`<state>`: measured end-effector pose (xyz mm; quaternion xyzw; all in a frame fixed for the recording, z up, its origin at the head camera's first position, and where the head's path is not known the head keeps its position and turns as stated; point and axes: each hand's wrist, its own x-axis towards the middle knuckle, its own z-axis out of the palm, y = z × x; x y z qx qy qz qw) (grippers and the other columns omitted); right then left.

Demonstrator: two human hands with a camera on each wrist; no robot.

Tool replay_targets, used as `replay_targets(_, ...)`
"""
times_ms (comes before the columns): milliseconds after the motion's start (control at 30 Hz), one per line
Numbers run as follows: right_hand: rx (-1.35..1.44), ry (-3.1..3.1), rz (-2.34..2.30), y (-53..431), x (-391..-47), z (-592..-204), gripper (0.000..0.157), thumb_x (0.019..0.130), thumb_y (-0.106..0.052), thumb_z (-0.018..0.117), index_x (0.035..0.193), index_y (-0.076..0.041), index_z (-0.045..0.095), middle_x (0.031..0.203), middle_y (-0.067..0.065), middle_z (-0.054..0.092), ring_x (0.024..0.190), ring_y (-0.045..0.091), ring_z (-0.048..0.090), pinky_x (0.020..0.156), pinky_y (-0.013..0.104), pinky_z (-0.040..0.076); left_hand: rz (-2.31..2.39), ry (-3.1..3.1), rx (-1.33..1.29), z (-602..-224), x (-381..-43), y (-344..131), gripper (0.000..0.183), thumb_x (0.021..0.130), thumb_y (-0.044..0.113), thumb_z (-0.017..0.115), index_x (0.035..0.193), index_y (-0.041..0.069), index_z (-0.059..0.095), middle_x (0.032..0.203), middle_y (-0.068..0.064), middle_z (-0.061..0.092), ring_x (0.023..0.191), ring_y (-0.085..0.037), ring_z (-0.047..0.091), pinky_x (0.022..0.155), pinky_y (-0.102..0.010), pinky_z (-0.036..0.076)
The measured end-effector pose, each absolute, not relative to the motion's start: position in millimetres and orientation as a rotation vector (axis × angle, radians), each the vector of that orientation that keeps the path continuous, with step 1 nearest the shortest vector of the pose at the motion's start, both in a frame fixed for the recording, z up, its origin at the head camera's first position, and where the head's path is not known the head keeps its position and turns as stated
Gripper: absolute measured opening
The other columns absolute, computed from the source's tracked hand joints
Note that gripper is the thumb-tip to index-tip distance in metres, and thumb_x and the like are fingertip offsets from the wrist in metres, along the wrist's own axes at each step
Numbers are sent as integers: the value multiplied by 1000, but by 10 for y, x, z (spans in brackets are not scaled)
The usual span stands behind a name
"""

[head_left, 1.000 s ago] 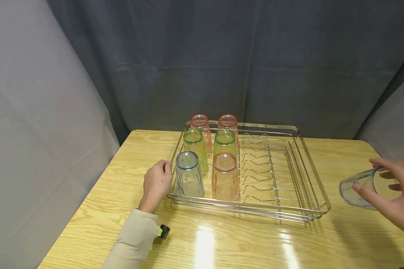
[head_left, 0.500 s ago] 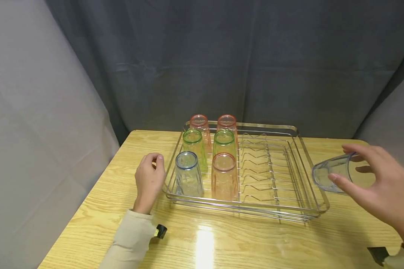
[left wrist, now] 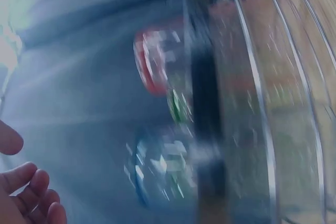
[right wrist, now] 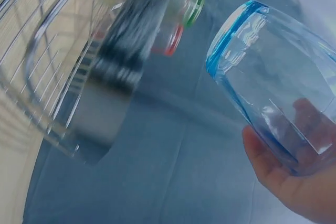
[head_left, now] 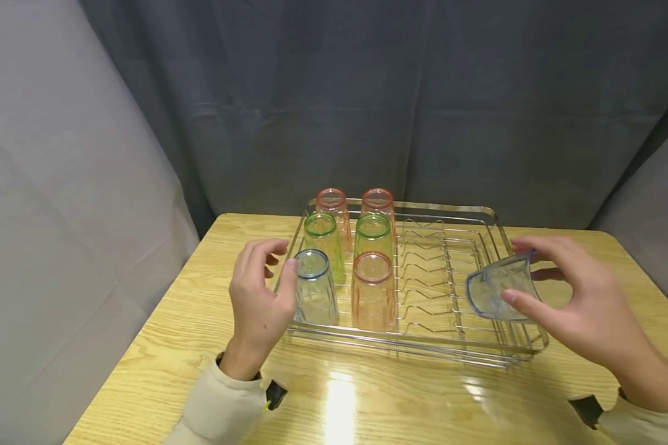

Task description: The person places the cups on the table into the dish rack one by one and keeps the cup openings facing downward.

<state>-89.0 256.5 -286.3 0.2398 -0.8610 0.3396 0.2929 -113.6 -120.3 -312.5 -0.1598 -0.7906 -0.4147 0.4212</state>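
Note:
My right hand (head_left: 576, 303) grips a clear blue-rimmed glass (head_left: 495, 290) between thumb and fingers. The glass is tilted on its side, its blue base pointing left, above the right part of the wire dish rack (head_left: 423, 339). In the right wrist view the same glass (right wrist: 278, 72) shows large, beside the rack's metal rim. My left hand (head_left: 258, 303) is raised at the rack's left front corner, fingers loosely bent and holding nothing. Its thumb tip overlaps the edge of an upside-down blue glass (head_left: 316, 296). From the left wrist, the fingers (left wrist: 37, 184) appear apart from the glasses.
An orange glass (head_left: 373, 303) stands upside down beside the blue one. Behind stand two green glasses, left (head_left: 321, 232) and right (head_left: 373, 233), and two red ones, left (head_left: 331, 201) and right (head_left: 377, 201). Bare wire rows (head_left: 423, 272) lie right of them. A dark curtain (head_left: 334, 111) hangs behind.
My right hand has carried the tilted blue glass leftward from beyond the rack to over its right side. The left hand drew slightly away from the rack, then rose toward the front-left glass, its fingers spreading.

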Motion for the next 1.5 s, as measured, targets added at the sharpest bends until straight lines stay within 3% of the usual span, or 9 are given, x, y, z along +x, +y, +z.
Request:
replay_targets(300, 905, -2218, 982, 2204, -898, -2821, 73, 57, 4, 84, 126, 0, 61, 123, -11, 60, 106, -3, 56, 86, 6, 46, -1053, -1944, -848, -3078, -911, -753, 26, 84, 6, 67, 109, 2, 63, 102, -9, 64, 85, -20, 57, 70, -28, 50)
replay_targets(433, 1010, -2127, 1046, 2051, -920, -2813, 68, 61, -6, 85, 124, 3, 61, 122, 2, 64, 110, 3, 58, 87, 8, 46, -1026, -1981, -947, -3123, -902, -646, 34, 83, 12, 71, 115, 3, 61, 108, -9, 63, 90, -18, 59, 78, -27, 52)
replay_targets(700, 1150, -1965, 1305, 1829, -926, -2816, 60, 76, -15, 80, 124, 13, 55, 128, 11, 60, 118, 13, 57, 93, 12, 49, -1006, -2111, -1074, -3193, -898, -532, 62, 83, 32, 78, 132, 6, 50, 126, -5, 59, 112, -15, 59, 94, -26, 51)
replay_targets(967, 1224, -1865, 1509, 1727, -938, -2833, 60, 82, -9, 75, 126, 19, 48, 128, 15, 58, 117, 16, 57, 93, 16, 51, -1037, -2242, -1060, -3183, -869, -497, 81, 81, 36, 80, 143, 7, 37, 125, -3, 59, 102, -12, 57, 79, -17, 48)
replay_targets(1100, 1258, -1814, 1572, 1711, -959, -2857, 59, 83, -10, 73, 126, 20, 45, 130, 15, 57, 120, 19, 56, 97, 19, 49, -1185, -2265, -1093, -3173, -873, -485, 81, 81, 29, 80, 144, 8, 34, 123, -5, 61, 99, -11, 60, 78, -13, 50)
replay_targets(1200, 1259, -1805, 1590, 1700, -972, -2883, 58, 85, -11, 71, 127, 19, 45, 131, 13, 57, 122, 20, 55, 98, 20, 48, -1331, -2193, -1142, -3177, -884, -475, 79, 81, 19, 80, 144, 5, 34, 124, -10, 61, 104, -15, 64, 84, -17, 55)
replay_targets(1367, 1200, -1895, 1448, 1704, -978, -2929, 56, 94, -23, 64, 129, 17, 45, 132, 13, 58, 121, 15, 57, 95, 18, 48, -1460, -2050, -1159, -3198, -894, -481, 78, 80, 9, 79, 144, 2, 35, 125, -17, 57, 102, -21, 68, 87, -24, 58)
replay_targets(1500, 1148, -1959, 1296, 1712, -984, -2957, 58, 100, -35, 55, 131, 13, 45, 131, 11, 59, 117, 10, 58, 88, 16, 51, -1430, -2018, -1137, -3196, -912, -489, 75, 84, 18, 77, 144, 4, 37, 125, -16, 56, 92, -17, 64, 80, -21, 57)
